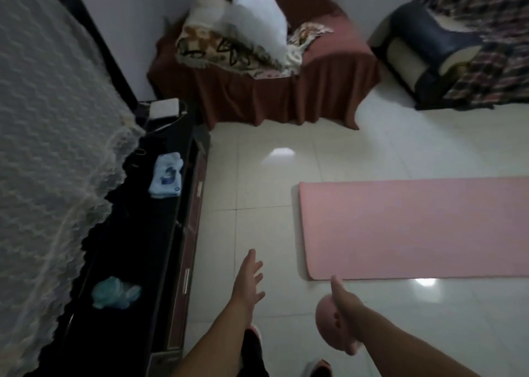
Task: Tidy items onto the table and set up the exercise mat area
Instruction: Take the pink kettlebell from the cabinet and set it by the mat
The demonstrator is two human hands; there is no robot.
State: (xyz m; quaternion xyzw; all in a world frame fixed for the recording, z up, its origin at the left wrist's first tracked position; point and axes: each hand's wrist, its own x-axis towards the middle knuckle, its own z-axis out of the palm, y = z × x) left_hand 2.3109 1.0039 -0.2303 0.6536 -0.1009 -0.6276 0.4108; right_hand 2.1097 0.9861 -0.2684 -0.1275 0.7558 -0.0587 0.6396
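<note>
A pink exercise mat (415, 228) lies flat on the tiled floor at the right. My right hand (342, 313) grips a rounded pink object (329, 328) low in the view, just in front of the mat's near corner, thumb pointing up; what the object is I cannot tell. My left hand (249, 276) hangs over the bare tiles with its fingers spread and holds nothing. To the left stands a long dark table (154, 233). On it lie a folded light blue cloth (167, 176) and a crumpled teal item (114, 292).
A white lace cover (48, 147) drapes something tall at the far left. A white box with cables (164, 108) sits at the table's far end. A brown-covered armchair (286, 90) with pillows stands behind, another draped seat (458, 47) at the top right.
</note>
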